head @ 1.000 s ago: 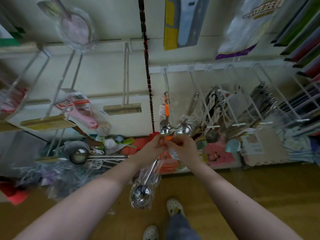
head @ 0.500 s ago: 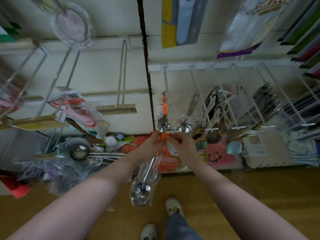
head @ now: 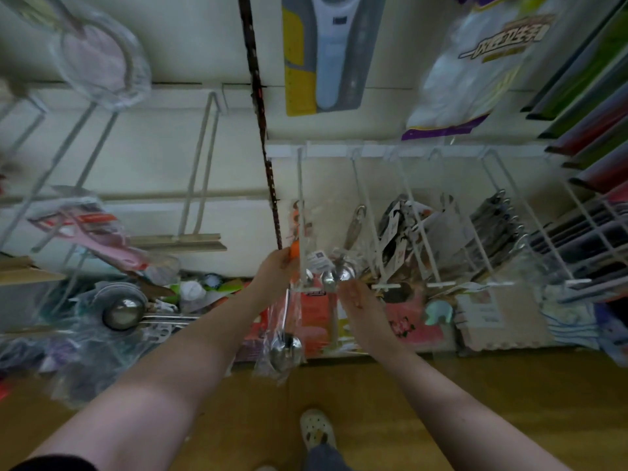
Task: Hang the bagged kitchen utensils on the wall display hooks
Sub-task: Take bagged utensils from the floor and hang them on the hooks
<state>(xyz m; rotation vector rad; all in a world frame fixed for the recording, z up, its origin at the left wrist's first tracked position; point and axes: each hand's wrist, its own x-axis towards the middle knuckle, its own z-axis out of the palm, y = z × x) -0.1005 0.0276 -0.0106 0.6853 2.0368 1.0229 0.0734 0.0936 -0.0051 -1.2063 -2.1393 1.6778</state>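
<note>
One clear bag (head: 264, 363) held a ladle (head: 286, 350); left hand (head: 276, 271) pinched its top; right hand (head: 355, 295) was too blurred to tell.

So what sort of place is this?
Likely a housewares shop: wire hooks on the wall, packaged utensils hanging from them, and a bagged ladle in the left hand.

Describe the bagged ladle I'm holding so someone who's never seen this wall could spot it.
Find the white hook rail right of the dark vertical strip. At its leftmost hook, the left hand grips a bagged ladle by its orange top. Only it hangs below the hook tips, steel bowl lowest.
</note>
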